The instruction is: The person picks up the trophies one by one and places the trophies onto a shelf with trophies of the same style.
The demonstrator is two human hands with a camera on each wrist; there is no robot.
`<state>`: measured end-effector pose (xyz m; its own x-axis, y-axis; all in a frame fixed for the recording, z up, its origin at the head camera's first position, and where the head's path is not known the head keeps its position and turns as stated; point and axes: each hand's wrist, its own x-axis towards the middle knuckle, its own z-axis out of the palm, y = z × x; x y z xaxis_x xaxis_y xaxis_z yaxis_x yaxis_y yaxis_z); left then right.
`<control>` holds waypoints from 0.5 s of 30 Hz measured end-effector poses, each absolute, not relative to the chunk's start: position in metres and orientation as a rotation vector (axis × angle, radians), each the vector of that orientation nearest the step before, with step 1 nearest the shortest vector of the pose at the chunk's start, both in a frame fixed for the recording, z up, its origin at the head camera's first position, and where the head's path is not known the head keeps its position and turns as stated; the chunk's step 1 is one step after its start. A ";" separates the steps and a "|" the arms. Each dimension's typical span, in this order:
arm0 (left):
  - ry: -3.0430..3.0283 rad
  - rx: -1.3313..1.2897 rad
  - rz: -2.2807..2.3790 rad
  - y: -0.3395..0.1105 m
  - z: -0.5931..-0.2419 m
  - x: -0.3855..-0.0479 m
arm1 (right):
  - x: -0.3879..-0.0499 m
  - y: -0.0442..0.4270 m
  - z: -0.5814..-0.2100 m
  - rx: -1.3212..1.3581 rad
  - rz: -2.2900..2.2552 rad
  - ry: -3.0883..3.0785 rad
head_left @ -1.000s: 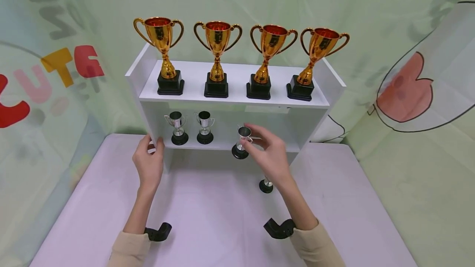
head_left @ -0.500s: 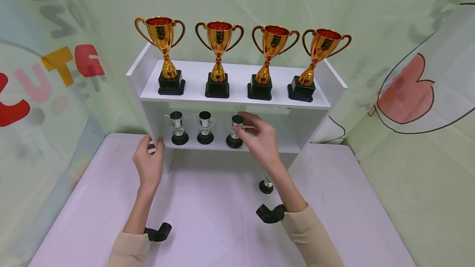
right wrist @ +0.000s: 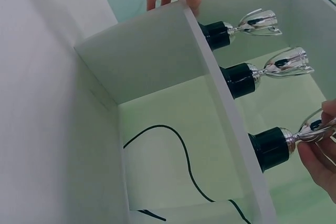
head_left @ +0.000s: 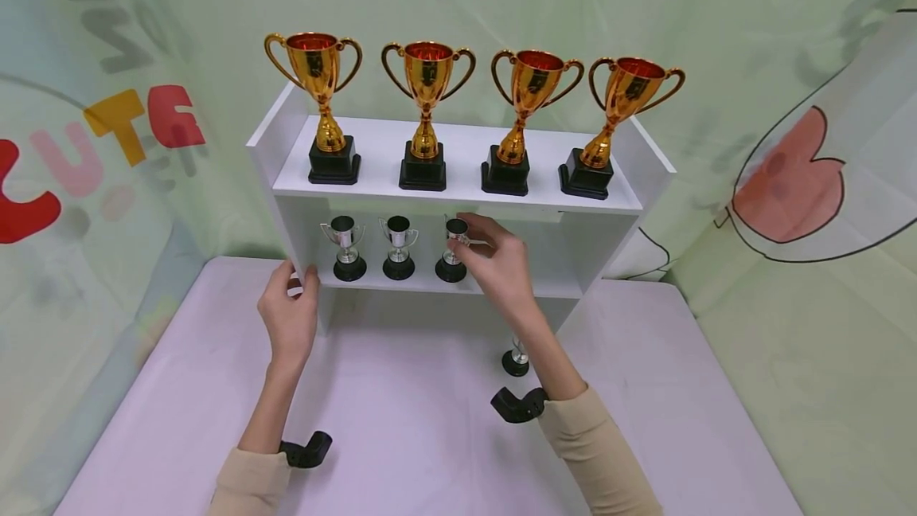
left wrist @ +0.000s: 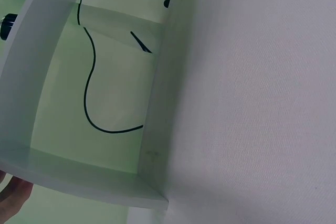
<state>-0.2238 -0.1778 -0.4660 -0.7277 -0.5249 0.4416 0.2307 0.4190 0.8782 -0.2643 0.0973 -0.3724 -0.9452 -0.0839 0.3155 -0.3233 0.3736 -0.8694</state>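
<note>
My right hand (head_left: 499, 263) pinches a small silver trophy (head_left: 451, 267) by its cup between thumb and fingers. In the right wrist view its black base (right wrist: 270, 148) stands on the middle shelf. To its left on that shelf stand two more small silver trophies (head_left: 346, 241) (head_left: 398, 241), upright and apart. My left hand (head_left: 289, 313) grips the left side panel of the white shelf unit (head_left: 423, 288); in the left wrist view only a few of its fingers (left wrist: 14, 198) show. Another silver trophy (head_left: 516, 361) stands on the table below, partly hidden by my right forearm.
Several gold trophies on black bases, such as the leftmost one (head_left: 329, 158), line the top shelf. The unit stands on a table with a pale lilac cloth (head_left: 401, 420). A dark cord (head_left: 655, 249) lies behind its right side. Printed curtains (head_left: 824, 325) surround the table.
My right hand has moved the silver trophy left and back, from over the middle shelf's front edge onto the shelf beside the other two. The left hand stays at the side panel.
</note>
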 end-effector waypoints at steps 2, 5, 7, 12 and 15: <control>-1.967 0.251 -1.372 -0.178 -0.466 -0.224 | -0.264 0.097 -0.373 0.365 1.612 -2.411; -1.962 0.250 -1.368 -0.178 -0.466 -0.224 | -0.264 0.098 -0.374 0.370 1.625 -2.408; -1.959 0.245 -1.366 -0.178 -0.467 -0.225 | -0.264 0.098 -0.374 0.369 1.623 -2.415; -1.956 0.243 -1.368 -0.178 -0.467 -0.225 | -0.264 0.099 -0.376 0.386 1.610 -2.426; -1.955 0.253 -1.367 -0.177 -0.468 -0.225 | -0.263 0.101 -0.377 0.409 1.632 -2.398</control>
